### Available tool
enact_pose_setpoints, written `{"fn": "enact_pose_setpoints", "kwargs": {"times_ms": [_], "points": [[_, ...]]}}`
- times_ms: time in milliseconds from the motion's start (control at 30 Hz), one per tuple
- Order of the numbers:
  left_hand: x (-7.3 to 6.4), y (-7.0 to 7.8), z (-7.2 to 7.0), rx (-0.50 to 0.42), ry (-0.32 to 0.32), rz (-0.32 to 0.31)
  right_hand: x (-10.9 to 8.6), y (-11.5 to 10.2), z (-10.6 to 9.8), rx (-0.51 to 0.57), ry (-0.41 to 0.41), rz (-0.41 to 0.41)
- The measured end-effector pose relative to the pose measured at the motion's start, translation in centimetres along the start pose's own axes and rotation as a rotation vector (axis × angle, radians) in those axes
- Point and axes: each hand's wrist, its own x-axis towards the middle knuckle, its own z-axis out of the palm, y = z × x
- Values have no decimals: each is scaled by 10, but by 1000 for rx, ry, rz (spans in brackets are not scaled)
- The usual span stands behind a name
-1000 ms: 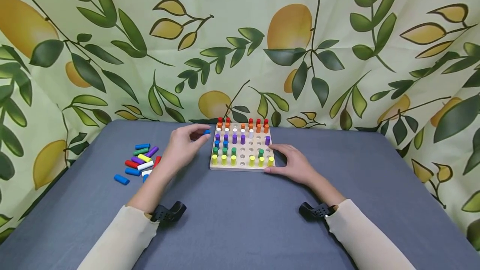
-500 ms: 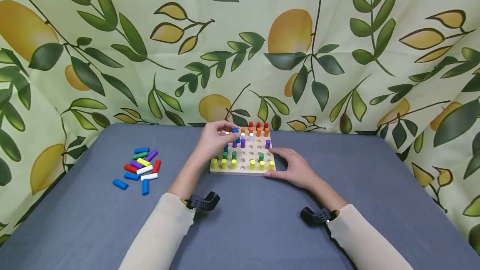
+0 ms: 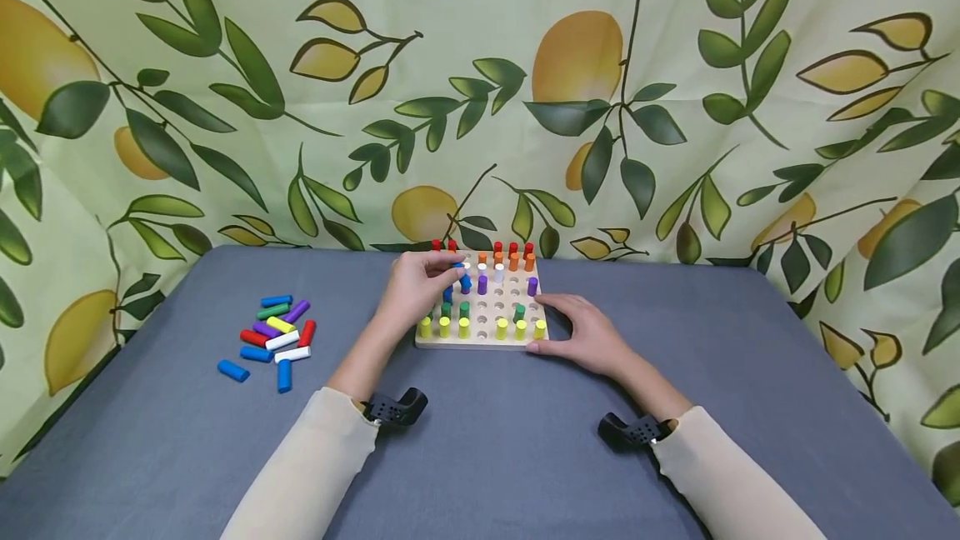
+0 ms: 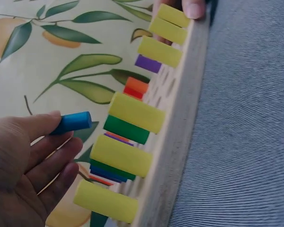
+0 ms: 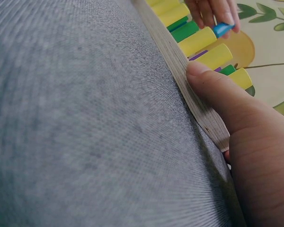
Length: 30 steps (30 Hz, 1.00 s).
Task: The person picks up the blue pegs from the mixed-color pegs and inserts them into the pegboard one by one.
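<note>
A wooden pegboard (image 3: 486, 342) lies on the grey cloth, with rows of red, orange, white, purple, blue, green and yellow pegs standing in it. My left hand (image 3: 448, 275) hovers over the board's left half and pinches a blue peg (image 3: 465, 281) by its top, just right of the blue pegs standing in the board. In the left wrist view the blue peg (image 4: 74, 121) sticks out from my fingertips above the yellow pegs (image 4: 135, 111). My right hand (image 3: 581, 327) rests at the board's right front corner, thumb (image 5: 213, 90) pressed on the wooden edge (image 5: 180, 56).
A heap of several loose pegs (image 3: 272, 332) in blue, green, purple, yellow, red and white lies on the cloth to the left. A leaf-and-lemon curtain (image 3: 600, 107) hangs close behind the board and along both sides of the table.
My left hand carried the blue peg from the board's left side to over its middle left and lowered it toward the blue row. The right hand stayed put.
</note>
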Motion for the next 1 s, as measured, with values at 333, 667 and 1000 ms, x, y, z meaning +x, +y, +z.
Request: {"fn": "enact_pose_setpoints", "kwargs": {"times_ms": [333, 667, 1000], "points": [[0, -9, 4, 22, 15, 10, 1, -1, 0, -8, -9, -7], [3, -12, 9, 52, 35, 9, 3, 0, 0, 2, 1, -16], [1, -17, 16, 70, -13, 12, 2, 2, -1, 5, -3, -17]]}}
